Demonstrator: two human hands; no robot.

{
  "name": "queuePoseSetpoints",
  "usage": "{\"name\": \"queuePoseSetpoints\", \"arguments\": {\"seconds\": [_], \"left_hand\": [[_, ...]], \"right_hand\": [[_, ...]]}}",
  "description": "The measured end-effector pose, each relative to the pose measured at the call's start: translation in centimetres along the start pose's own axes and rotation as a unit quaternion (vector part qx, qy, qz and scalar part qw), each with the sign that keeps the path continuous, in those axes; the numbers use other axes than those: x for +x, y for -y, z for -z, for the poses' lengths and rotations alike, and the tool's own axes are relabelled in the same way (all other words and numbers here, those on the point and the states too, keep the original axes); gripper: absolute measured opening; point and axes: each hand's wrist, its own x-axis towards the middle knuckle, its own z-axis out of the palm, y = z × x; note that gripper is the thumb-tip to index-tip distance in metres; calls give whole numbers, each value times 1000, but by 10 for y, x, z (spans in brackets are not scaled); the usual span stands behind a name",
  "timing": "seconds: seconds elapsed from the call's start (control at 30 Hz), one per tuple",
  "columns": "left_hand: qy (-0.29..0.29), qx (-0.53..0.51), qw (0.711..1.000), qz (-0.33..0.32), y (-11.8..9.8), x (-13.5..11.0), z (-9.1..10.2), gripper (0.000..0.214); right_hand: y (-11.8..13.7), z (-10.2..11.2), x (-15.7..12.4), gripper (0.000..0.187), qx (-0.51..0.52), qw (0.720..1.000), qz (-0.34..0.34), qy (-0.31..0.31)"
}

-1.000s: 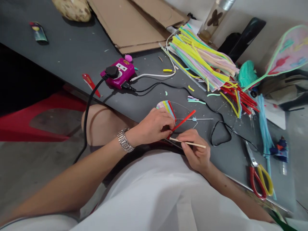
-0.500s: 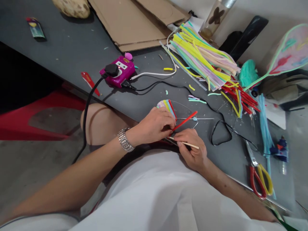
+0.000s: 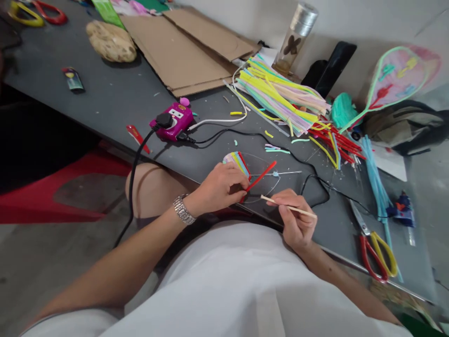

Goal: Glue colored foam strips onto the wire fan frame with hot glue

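Note:
My left hand [image 3: 222, 186], with a metal watch at the wrist, is closed on a small striped pipe-cleaner piece [image 3: 235, 159] in pastel, yellow, blue and red. A red pipe cleaner [image 3: 264, 174] sticks out from its fingers, slanting up to the right. Its fingers hide much of the piece. In my right hand [image 3: 297, 222] a thin wooden stick [image 3: 306, 212] is pinched between thumb and fingers. The stick's left tip is apart from the striped piece. Beyond the hands lies a thin metal rod [image 3: 291, 172] with a small light-blue bit on it.
A purple power adapter [image 3: 183, 125] with cables sits left of centre. Pipe cleaners [image 3: 277, 96] are heaped at the back. Scissors [image 3: 365, 229] and a blue glue gun [image 3: 403, 210] lie at the right. Cardboard [image 3: 189, 56], a stone [image 3: 111, 41] and a lighter [image 3: 73, 80] are farther back.
My right hand has moved right with the stick, drawing its tip away from my left hand. My left hand keeps its hold on the striped piece. The camera view has shifted.

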Motion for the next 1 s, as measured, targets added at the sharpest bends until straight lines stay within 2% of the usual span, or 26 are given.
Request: {"name": "queuePoseSetpoints", "arguments": {"seconds": [0.13, 0.27, 0.47, 0.7, 0.9, 1.0], "left_hand": [[-57, -10, 998, -32, -6, -8, 2, 11], [-108, 45, 991, -64, -13, -26, 1, 10], [-162, 139, 974, -74, -14, -54, -20, 10], [-187, 138, 970, -67, -12, -56, -33, 14], [-199, 136, 969, -51, -11, -57, -37, 17], [-196, 139, 969, -52, -7, -58, -39, 14]], "right_hand": [[-4, 4, -8, 32, -65, 997, 23, 24], [-6, 7, -6, 38, -140, 987, 60, 48], [-3, 0, 2, 37, -217, 958, 136, 125], [-11, -8, -1, 35, -225, 946, 154, 177], [-8, -6, 1, 37, -192, 961, 124, 153], [-8, -5, 2, 37, -246, 947, 135, 158]]}}
